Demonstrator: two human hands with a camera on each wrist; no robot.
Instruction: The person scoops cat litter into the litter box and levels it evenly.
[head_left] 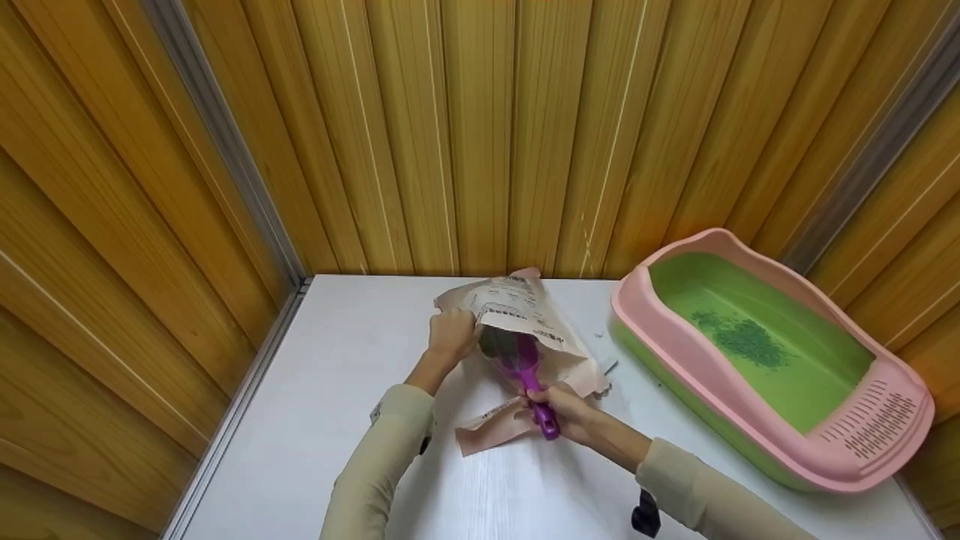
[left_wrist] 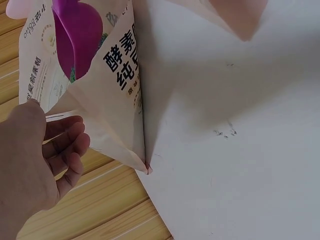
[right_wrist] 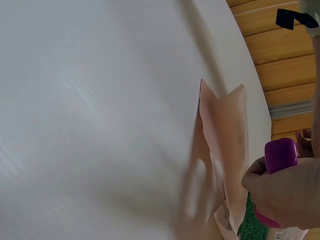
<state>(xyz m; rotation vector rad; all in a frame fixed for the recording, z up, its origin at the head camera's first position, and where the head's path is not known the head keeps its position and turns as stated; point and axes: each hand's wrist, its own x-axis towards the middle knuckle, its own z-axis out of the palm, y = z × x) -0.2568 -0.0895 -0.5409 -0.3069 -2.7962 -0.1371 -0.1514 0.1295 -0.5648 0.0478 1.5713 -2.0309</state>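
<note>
A purple scoop (head_left: pixel 529 360) reaches blade first into the mouth of a pale pink printed paper bag (head_left: pixel 536 319) lying on the table. My right hand (head_left: pixel 571 412) grips the scoop's handle, its end sticking out past the fingers. At the bag's left edge, my left hand (head_left: pixel 452 334) pinches the paper and holds the opening up. In the left wrist view, the scoop blade (left_wrist: pixel 77 37) shows inside the bag, with bits of green beside it. Green granules (right_wrist: pixel 252 225) appear at the bag's mouth in the right wrist view. The deeper contents are hidden by paper.
To the right stands a green litter box with a pink rim (head_left: pixel 712 382) and a slotted front ledge. A patch of green granules (head_left: pixel 750 343) lies on its floor. A torn bag flap (head_left: pixel 491 431) extends toward me on the white table (head_left: pixel 315 420). Wood-patterned walls (head_left: pixel 480 150) enclose the table.
</note>
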